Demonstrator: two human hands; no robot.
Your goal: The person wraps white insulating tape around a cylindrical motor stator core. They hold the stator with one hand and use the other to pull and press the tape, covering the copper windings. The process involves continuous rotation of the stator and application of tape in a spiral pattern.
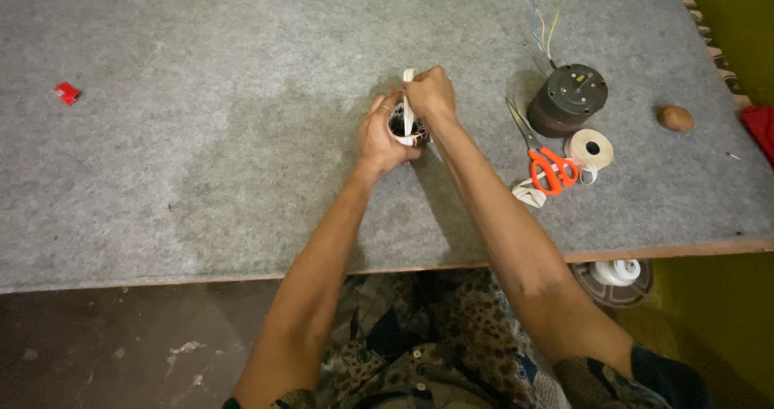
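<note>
The left hand [379, 139] wraps its grip around a small dark wound coil piece [401, 125], held just above the grey felt bench [201, 135]. The right hand [431, 94], just beyond and touching it, has its grip pinched shut on a white tape strip [408, 102] that runs down into the coil's hollow middle. Off to the right of both grips lie orange-handled scissors [547, 165], a white tape roll [590, 148] and a dark round motor housing [568, 98] with thin wires rising from it.
</note>
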